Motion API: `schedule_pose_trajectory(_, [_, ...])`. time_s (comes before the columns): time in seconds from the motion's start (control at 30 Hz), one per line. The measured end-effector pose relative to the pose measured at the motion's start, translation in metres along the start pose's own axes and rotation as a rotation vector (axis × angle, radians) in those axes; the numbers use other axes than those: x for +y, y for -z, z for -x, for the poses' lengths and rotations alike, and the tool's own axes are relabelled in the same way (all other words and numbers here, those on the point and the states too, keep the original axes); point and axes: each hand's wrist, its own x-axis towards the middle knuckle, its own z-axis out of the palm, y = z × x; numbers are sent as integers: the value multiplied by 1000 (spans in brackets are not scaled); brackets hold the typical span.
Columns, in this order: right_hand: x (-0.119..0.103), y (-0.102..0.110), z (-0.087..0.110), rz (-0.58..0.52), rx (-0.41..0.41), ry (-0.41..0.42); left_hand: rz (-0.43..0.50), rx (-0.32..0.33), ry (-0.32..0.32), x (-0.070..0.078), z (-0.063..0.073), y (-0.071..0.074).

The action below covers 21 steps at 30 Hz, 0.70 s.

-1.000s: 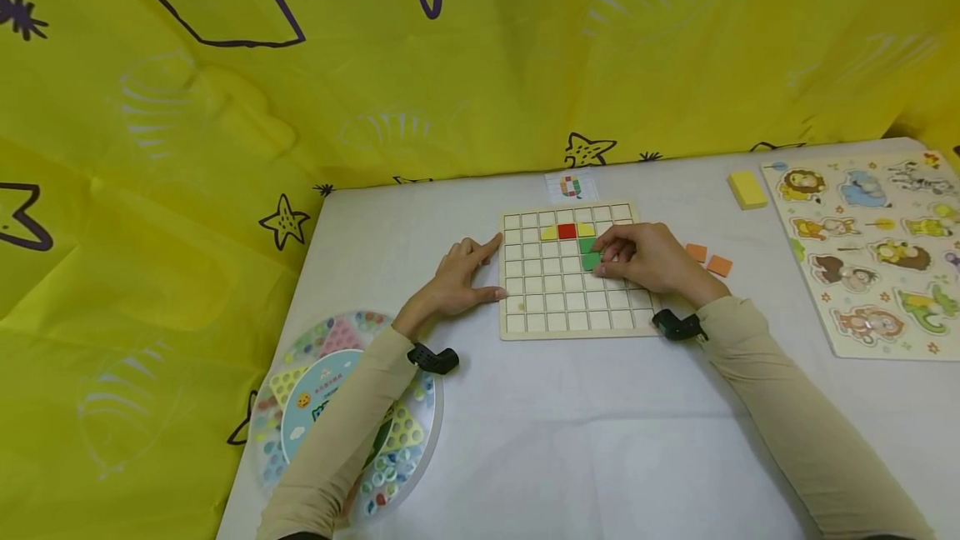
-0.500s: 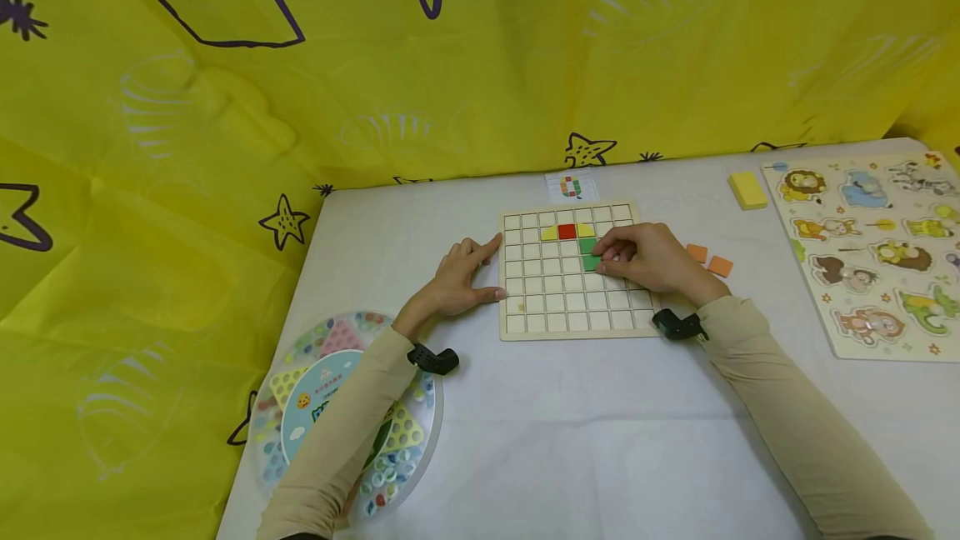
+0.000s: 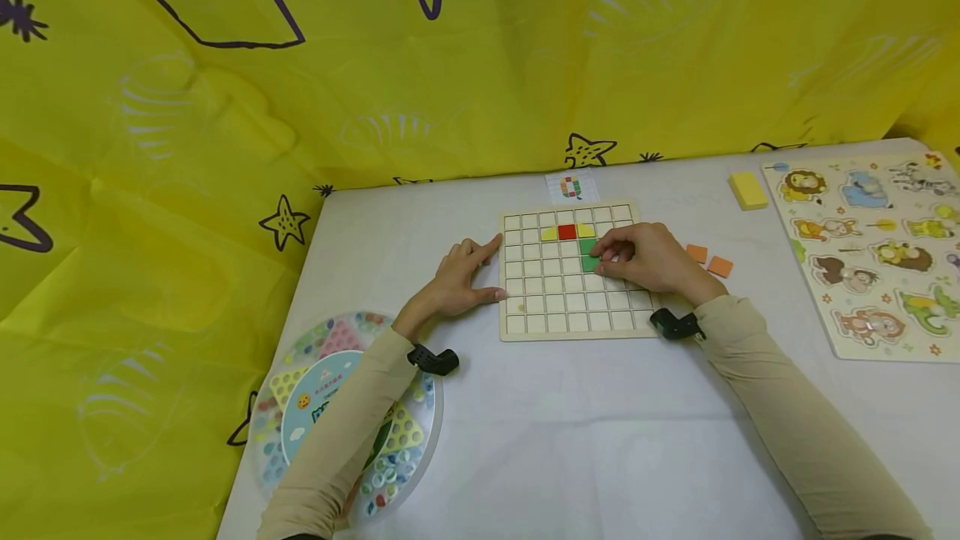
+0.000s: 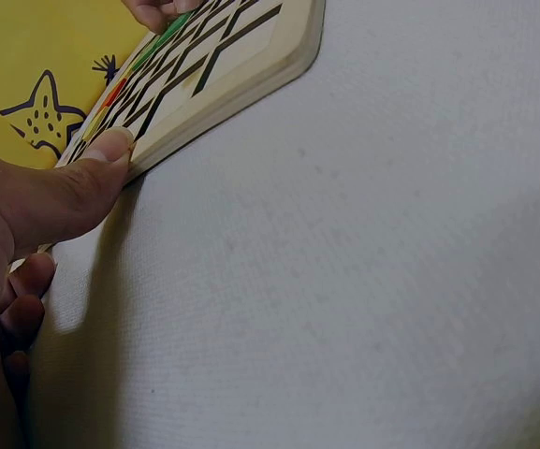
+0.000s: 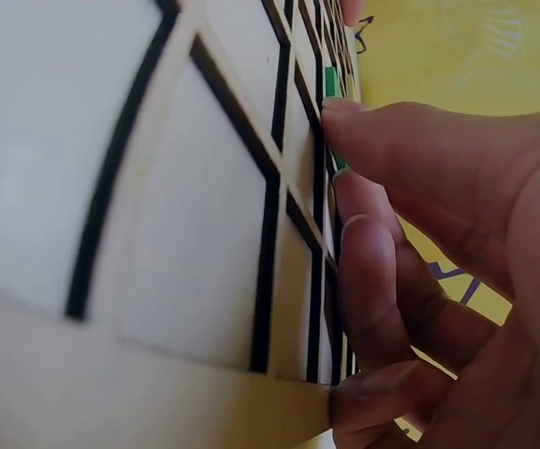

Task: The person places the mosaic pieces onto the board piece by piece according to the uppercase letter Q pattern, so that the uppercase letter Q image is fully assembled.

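A wooden grid board [image 3: 555, 301] lies flat on the table. My right hand [image 3: 647, 258] pinches a green square tile [image 3: 589, 264] between thumb and fingers, low over a cell just below another green tile [image 3: 587, 246]. In the right wrist view the thumb [image 5: 391, 140] covers most of the green. A red tile [image 3: 567, 232] sits in an upper row between yellow pieces [image 3: 549, 233]. At the board's left edge my left hand [image 3: 457, 277] rests its spread thumb and index finger; in the left wrist view its thumb [image 4: 82, 192] presses the rim.
Two orange tiles [image 3: 708, 260] lie right of the board. Behind it is a small pattern card [image 3: 572, 187]. A yellow block [image 3: 747, 190] and an animal puzzle board [image 3: 862, 273] lie further right. A round marble game board [image 3: 431, 440] sits under the left forearm.
The right hand and its green tile have shifted only very slightly, with the tile now lined up more squarely under the other green one. The left hand stays in place.
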Motion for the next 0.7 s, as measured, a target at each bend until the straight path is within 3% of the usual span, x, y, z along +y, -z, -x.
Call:
schedule_pose_trajectory(0.33, [0, 8, 8, -2, 38, 7, 5, -10, -7, 2, 2, 1])
schedule_pose_trajectory(0.7, [18, 56, 29, 80, 86, -103, -3, -7, 0, 1, 1, 1])
